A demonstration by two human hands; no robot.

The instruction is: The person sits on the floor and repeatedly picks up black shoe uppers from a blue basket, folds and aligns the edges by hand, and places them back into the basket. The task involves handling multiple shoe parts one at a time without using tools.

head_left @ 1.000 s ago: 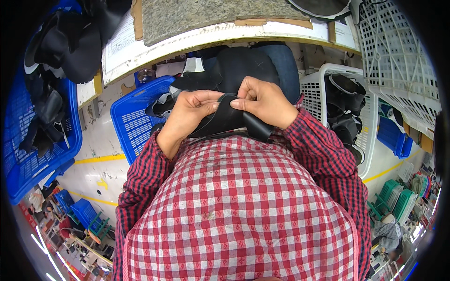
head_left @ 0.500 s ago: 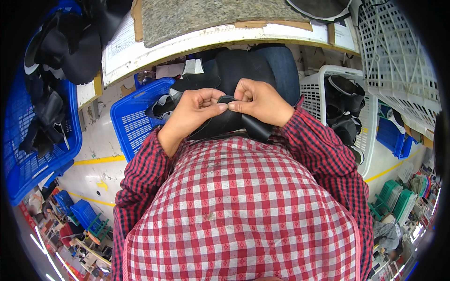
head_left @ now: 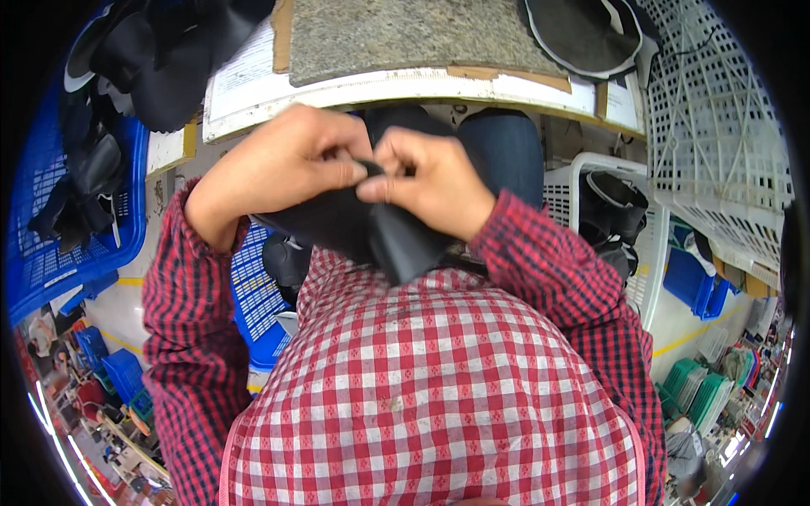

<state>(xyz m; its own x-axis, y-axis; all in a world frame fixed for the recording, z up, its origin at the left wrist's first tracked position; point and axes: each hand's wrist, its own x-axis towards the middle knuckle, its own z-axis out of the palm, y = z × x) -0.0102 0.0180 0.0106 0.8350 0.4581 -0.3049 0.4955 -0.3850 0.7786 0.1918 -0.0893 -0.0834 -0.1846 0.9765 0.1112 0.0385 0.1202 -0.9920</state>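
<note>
Up close to the chest, a black piece of soft material (head_left: 380, 236) hangs in a fold between the two hands, its lower corner drooping over the red-and-white checked shirt (head_left: 439, 388). The left hand (head_left: 283, 164) pinches its upper edge between thumb and fingers, closed tight on the material, and the right hand (head_left: 430, 181) does the same just beside it — the fingertips of both meet at the top of the fold, touching or nearly so. Both hands are raised in front of the edge of a white-rimmed workbench (head_left: 396, 84), whose top carries a grey mat (head_left: 396, 34) laid over brown board. Beneath the hands, between the forearms, a knee in dark blue trousers (head_left: 506, 152) shows under the bench. At the left a blue plastic crate (head_left: 59, 253) stands tilted and holds more black pieces (head_left: 93, 177), and a second blue crate (head_left: 257, 295) sits low beside the left sleeve. At the right a white slatted basket (head_left: 591, 219) holds dark curved pieces, and a larger white lattice basket (head_left: 717, 126) rises beyond it — a black rounded piece (head_left: 582, 34) lies on the bench top near its corner. Further down at the right, green and blue crates (head_left: 700, 388) stand on the floor, too small to tell apart in detail.
</note>
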